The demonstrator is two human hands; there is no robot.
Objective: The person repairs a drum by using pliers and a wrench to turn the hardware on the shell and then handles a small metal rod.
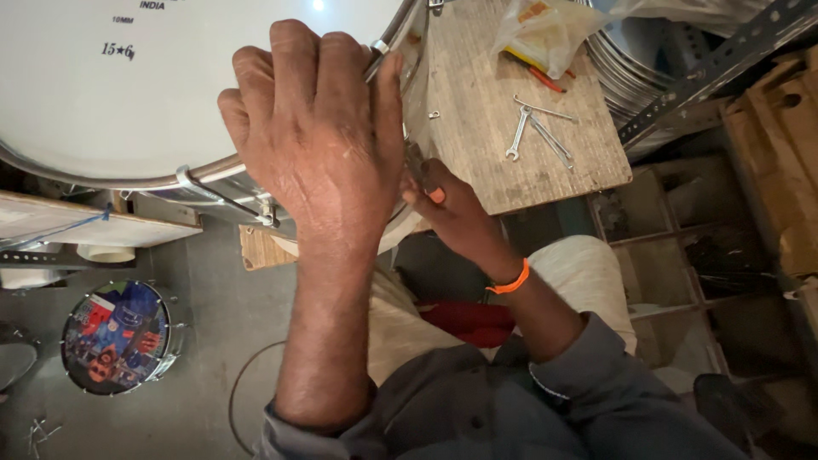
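The left hand point(315, 128) lies palm-down on the rim of a large drum point(128, 85), fingers spread and curled over the metal hoop point(85, 177) at the drum's near right edge; it presses on the rim rather than closing around anything. The right hand point(452, 213) sits below and just beside the left, clenched around a tool with an orange handle point(434, 194) whose metal shaft points up toward the hoop. The shaft tip is hidden behind the left hand, so its contact point cannot be told. An orange band point(509, 281) circles the right wrist.

The drum fills the upper left of the view, its white head facing up, with a metal bracket point(226, 198) on its side wall. To its right stands a wooden surface point(494, 162) carrying loose spanners point(535, 128) and a clear plastic bag point(550, 30) holding small tools. On the floor at lower left lies a small drum with a colourful printed head point(115, 336).
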